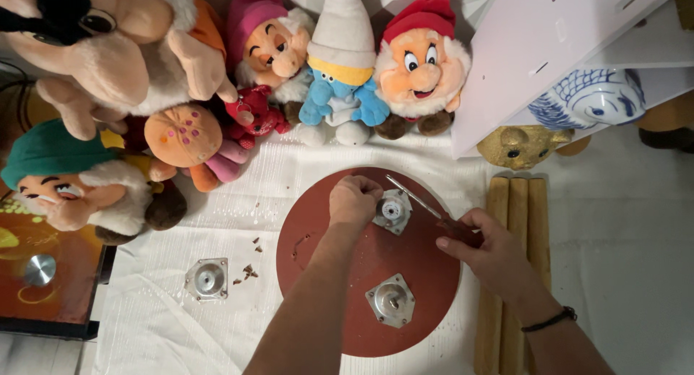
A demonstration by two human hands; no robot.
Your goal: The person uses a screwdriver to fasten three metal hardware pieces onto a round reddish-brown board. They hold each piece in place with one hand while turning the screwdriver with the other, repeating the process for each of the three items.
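From the head view, your left hand (354,200) is curled down, fingers pinching the edge of the upper metal mounting plate (392,211) on the round brown board (426,274). Just right of that pinch, your right hand (481,246) is closed around a screwdriver (416,196), tip aimed at the plate. Looks like you're mid-screw; next you'd want the tip seated square before turning.
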